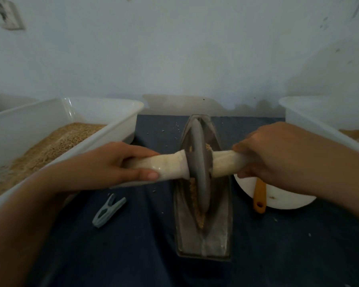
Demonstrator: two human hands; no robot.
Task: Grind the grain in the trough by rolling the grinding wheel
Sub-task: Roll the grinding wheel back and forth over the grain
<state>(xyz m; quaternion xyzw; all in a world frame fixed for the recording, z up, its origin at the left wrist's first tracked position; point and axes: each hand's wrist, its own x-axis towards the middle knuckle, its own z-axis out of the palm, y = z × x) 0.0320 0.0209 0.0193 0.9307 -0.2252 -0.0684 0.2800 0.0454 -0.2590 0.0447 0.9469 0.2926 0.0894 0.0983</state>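
A grey metal boat-shaped trough (202,243) lies lengthwise on the dark cloth in the middle. A grey grinding wheel (199,162) stands upright in its groove, about mid-length. Tan crushed grain (197,206) lies in the groove beside and in front of the wheel. A pale wooden axle (168,166) runs through the wheel. My left hand (112,164) grips the left handle, thumb on the near side. My right hand (265,154) grips the right handle, covering its end.
A white tub (104,108) of tan grain sits at the left. Another white tub (311,112) stands at the right. A white bowl (282,197) with an orange-handled tool (259,195) sits under my right wrist. A grey clothes peg (109,211) lies left of the trough.
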